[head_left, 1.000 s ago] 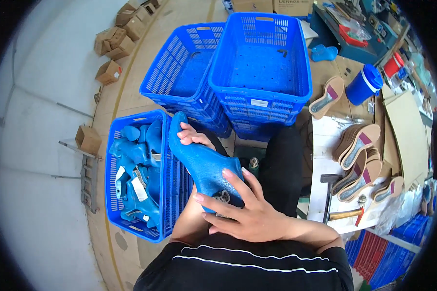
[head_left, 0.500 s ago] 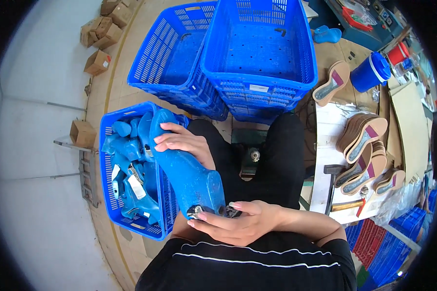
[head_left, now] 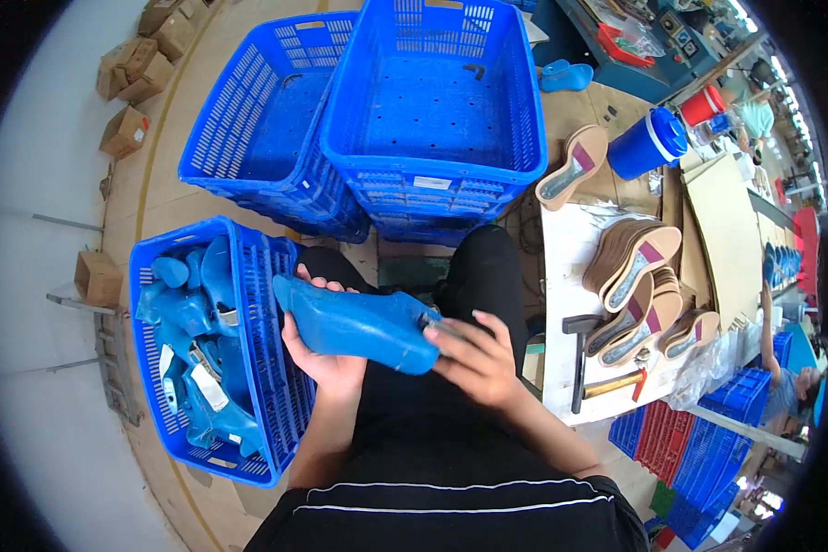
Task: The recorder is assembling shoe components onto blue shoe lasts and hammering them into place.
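A blue plastic shoe last (head_left: 359, 322) lies nearly level above my lap, its toe to the left. My left hand (head_left: 327, 363) cups the toe half from below, thumb on the near side and fingertips showing over the far side. At the heel end my right hand (head_left: 480, 361) grips with its fingers beside a dark spot, slightly blurred; whether something small is between them I cannot tell. Close by on the left stands a blue crate (head_left: 258, 368) filled with more blue lasts (head_left: 193, 313), some carrying white labels.
Two stacks of blue crates, one left (head_left: 248, 175) and one right (head_left: 432, 170), rise ahead. On the right a white-topped bench (head_left: 561, 276) bears stacked wedge-shaped insoles (head_left: 630, 262), a hammer (head_left: 577, 354) and another wooden-handled tool (head_left: 614, 384). Behind them is a blue jug (head_left: 646, 147).
The last has swung from a steep slant to almost level, its toe now away from the crate. My left hand went from its top to underneath. The whole view has turned right.
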